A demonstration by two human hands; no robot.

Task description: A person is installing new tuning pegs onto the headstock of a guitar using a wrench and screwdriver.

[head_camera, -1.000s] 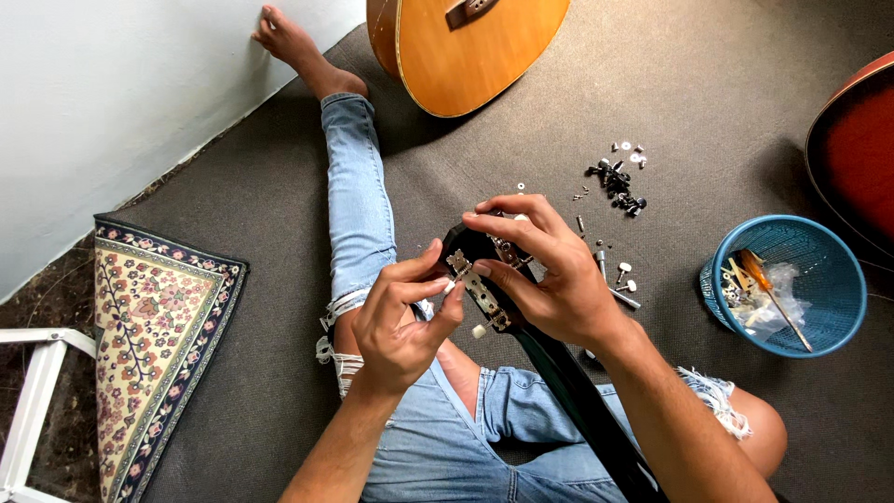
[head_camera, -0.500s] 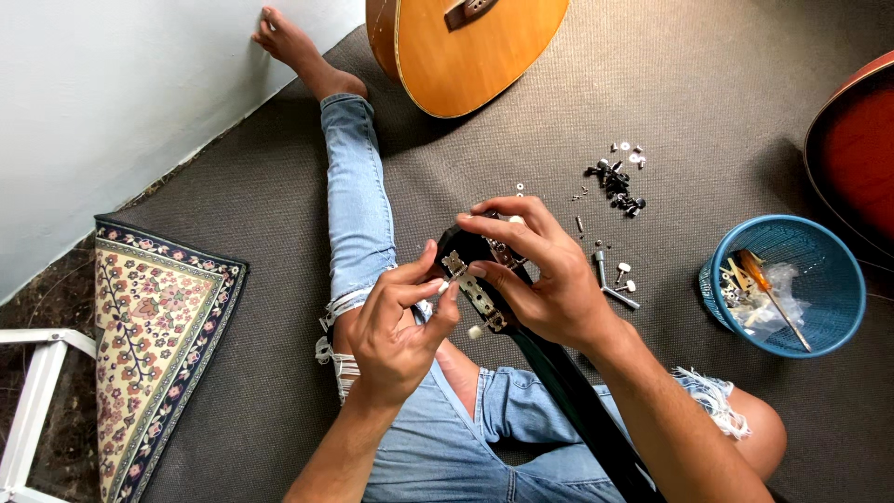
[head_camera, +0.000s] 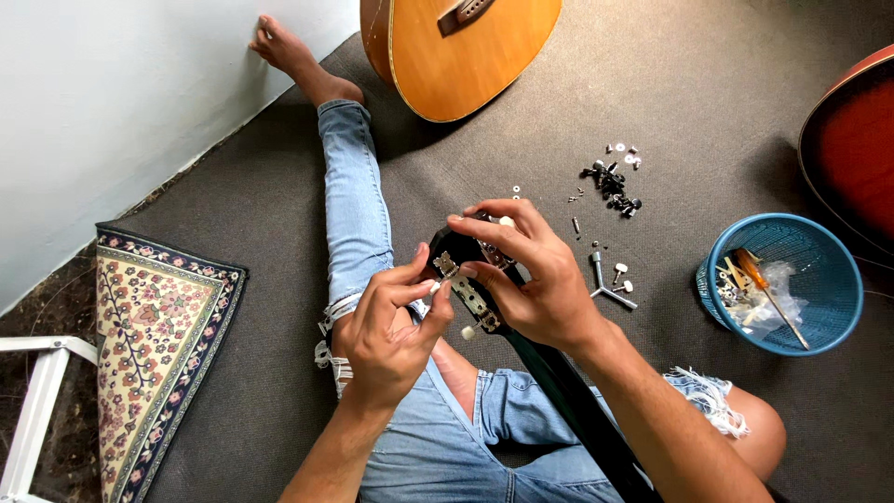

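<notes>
I sit on the floor with a dark guitar neck [head_camera: 568,401] across my lap, its black headstock [head_camera: 447,250] pointing up and left. My right hand [head_camera: 531,275] wraps over the headstock and grips it. My left hand [head_camera: 391,326] pinches a small white tuning peg knob at the metal tuner plate [head_camera: 468,291] on the headstock's side. Another white knob sticks out below the plate.
Small black and white parts [head_camera: 610,179] lie scattered on the grey carpet, with a metal tool [head_camera: 605,284] near them. A blue basket [head_camera: 787,279] with tools stands at right. An orange acoustic guitar body [head_camera: 456,51] lies ahead, a red one [head_camera: 852,149] at right, a patterned rug [head_camera: 154,335] at left.
My left hand's fingers have shifted slightly on the tuner knob; the right hand has kept its grip on the headstock. Nothing else has moved.
</notes>
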